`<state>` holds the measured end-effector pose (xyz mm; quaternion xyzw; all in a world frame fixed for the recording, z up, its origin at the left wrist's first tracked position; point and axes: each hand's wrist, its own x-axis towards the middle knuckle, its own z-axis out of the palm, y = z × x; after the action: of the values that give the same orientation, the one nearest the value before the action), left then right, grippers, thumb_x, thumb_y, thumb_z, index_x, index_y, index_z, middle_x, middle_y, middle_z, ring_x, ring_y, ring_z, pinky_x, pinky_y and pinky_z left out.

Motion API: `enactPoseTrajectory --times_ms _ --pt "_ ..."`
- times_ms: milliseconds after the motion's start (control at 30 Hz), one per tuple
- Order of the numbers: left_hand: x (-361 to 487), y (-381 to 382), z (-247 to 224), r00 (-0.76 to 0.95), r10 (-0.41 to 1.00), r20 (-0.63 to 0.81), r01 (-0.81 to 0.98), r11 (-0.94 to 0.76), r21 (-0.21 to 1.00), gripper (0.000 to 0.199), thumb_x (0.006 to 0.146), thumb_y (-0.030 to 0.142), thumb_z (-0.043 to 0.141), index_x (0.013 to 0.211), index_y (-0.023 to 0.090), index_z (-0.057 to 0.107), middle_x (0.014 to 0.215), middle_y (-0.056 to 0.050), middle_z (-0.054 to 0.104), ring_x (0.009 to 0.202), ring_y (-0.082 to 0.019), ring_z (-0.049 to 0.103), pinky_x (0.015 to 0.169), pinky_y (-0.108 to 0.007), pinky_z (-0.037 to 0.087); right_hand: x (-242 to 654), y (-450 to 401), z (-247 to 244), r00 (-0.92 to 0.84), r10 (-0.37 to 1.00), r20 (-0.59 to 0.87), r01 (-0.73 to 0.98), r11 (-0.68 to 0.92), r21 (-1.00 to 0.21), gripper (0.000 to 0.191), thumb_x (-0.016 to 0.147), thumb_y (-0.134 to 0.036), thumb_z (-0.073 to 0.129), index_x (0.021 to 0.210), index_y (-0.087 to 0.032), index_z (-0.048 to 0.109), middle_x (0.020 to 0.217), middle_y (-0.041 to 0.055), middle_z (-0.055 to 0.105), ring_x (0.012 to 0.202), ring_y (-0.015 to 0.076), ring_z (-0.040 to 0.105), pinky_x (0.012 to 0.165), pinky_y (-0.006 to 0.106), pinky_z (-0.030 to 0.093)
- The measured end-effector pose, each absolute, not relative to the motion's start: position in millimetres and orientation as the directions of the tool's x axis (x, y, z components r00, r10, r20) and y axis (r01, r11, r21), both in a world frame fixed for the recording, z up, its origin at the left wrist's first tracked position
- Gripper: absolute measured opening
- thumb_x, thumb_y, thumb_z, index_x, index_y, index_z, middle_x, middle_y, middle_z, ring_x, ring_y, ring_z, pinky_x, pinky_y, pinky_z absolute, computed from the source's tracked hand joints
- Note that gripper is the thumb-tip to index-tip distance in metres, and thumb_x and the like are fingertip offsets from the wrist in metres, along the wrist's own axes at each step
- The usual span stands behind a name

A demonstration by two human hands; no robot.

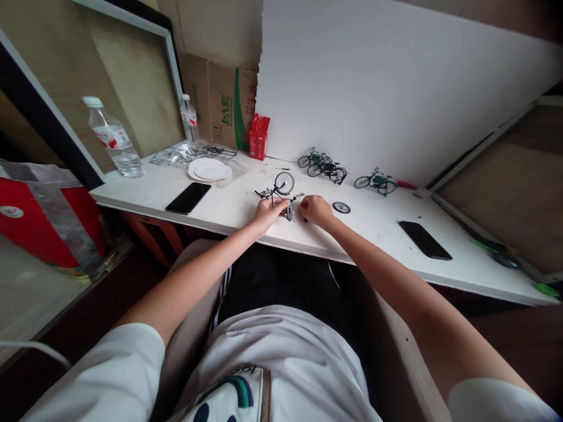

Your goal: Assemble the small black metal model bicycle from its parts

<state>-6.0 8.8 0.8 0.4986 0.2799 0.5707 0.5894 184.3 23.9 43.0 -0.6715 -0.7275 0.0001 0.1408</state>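
Note:
My left hand (269,214) grips a small model bicycle frame (290,210) near the front edge of the white table. One spoked wheel (284,183) is fitted on it and points up and away from me. Just right of the frame is my right hand (315,209), its fingers curled together at the frame's side; whatever they pinch is too small to make out. A loose spoked wheel (342,207) lies flat on the table to the right of that hand.
Assembled model bicycles (378,183) stand at the back. A black phone (189,198) and white plates (209,169) lie left, another phone (425,240) right. Water bottles (116,140), bagged parts (189,153) and a red box (259,137) are at the back left.

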Motion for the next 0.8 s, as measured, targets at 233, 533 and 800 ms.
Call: enactPoseTrajectory --times_ms 233,533,800 --pt "-6 8 2 0.181 0.957 0.228 -0.385 -0.144 0.912 0.032 0.081 0.042 0.086 0.085 0.012 0.075 0.08 -0.01 0.079 0.073 -0.02 0.074 0.076 -0.034 0.06 196 28 47 -0.042 0.982 0.184 0.969 0.085 -0.234 0.019 0.092 -0.028 0.066 0.099 -0.02 0.081 0.1 0.0133 0.081 0.087 0.026 0.072 0.071 0.03 0.049" --pt "-7 6 3 0.183 0.956 0.229 -0.38 -0.146 0.913 0.035 0.079 0.045 0.087 0.085 0.013 0.074 0.08 -0.01 0.078 0.073 -0.02 0.074 0.077 -0.034 0.059 179 16 52 -0.01 0.985 0.172 0.975 0.047 -0.216 0.026 0.096 -0.031 0.06 0.091 -0.02 0.083 0.097 0.015 0.081 0.085 0.0278 0.072 0.073 0.033 0.048" --pt "-5 7 4 0.197 0.953 0.232 -0.41 -0.134 0.902 0.037 0.078 0.045 0.089 0.086 0.011 0.075 0.078 -0.01 0.079 0.071 -0.019 0.074 0.076 -0.034 0.06 183 19 53 -0.026 0.993 0.118 0.964 0.056 -0.258 0.028 0.095 -0.027 0.056 0.086 -0.015 0.08 0.087 0.0122 0.08 0.072 0.0186 0.064 0.064 0.027 0.038"
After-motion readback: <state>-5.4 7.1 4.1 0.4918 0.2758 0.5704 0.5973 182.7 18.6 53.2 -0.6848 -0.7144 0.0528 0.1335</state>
